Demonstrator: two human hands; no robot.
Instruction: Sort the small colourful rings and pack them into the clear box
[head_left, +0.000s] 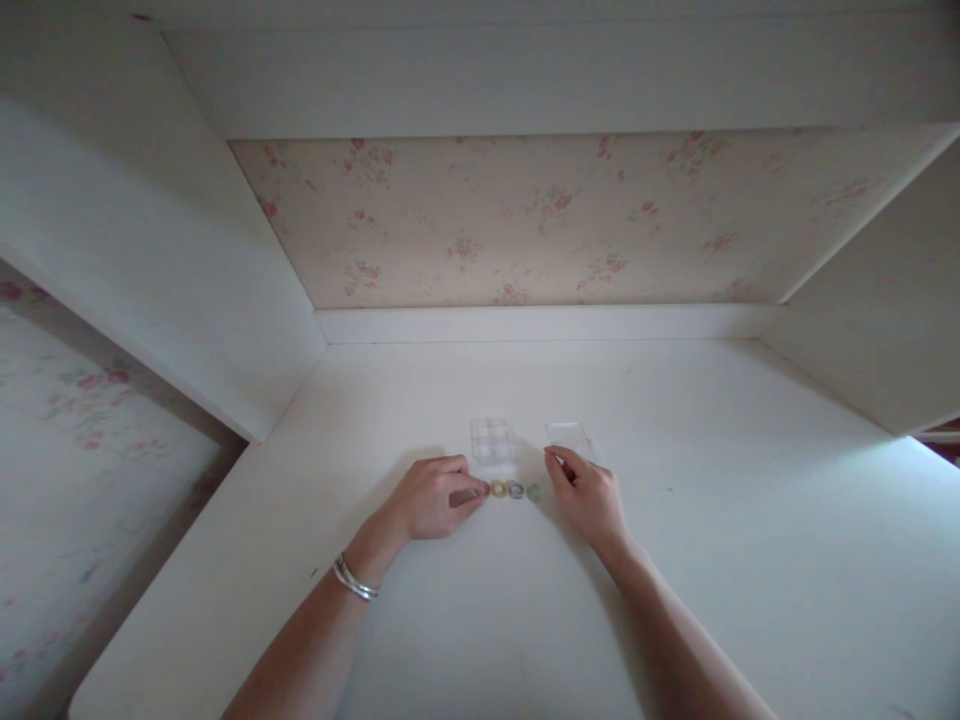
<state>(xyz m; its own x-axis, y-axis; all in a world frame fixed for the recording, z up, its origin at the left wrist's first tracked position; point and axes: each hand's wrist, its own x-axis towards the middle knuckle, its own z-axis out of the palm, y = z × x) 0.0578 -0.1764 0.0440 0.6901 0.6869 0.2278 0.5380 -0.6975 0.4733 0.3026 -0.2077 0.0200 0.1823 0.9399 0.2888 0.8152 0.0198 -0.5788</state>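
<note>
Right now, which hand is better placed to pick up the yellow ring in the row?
Left, probably. The left hand has its fingertips right beside the yellow ring, at the row's near end. The right hand sits past the green ring, beside the clear lid.

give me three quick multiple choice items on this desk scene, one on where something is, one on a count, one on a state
1. Where do the small rings lie?
A. between the two hands
B. inside the clear tray
C. at the desk's right edge

2. How many rings show in the row?
A. one
B. three
C. six

3. How does the clear compartment tray stand?
A. open, its lid lying beside it
B. shut
C. held in the air

Answers: 1 A, they sit on the desk between the left hand and the right hand. 2 B, yellow, grey and green show. 3 A, the lid lies apart to its right.
</note>
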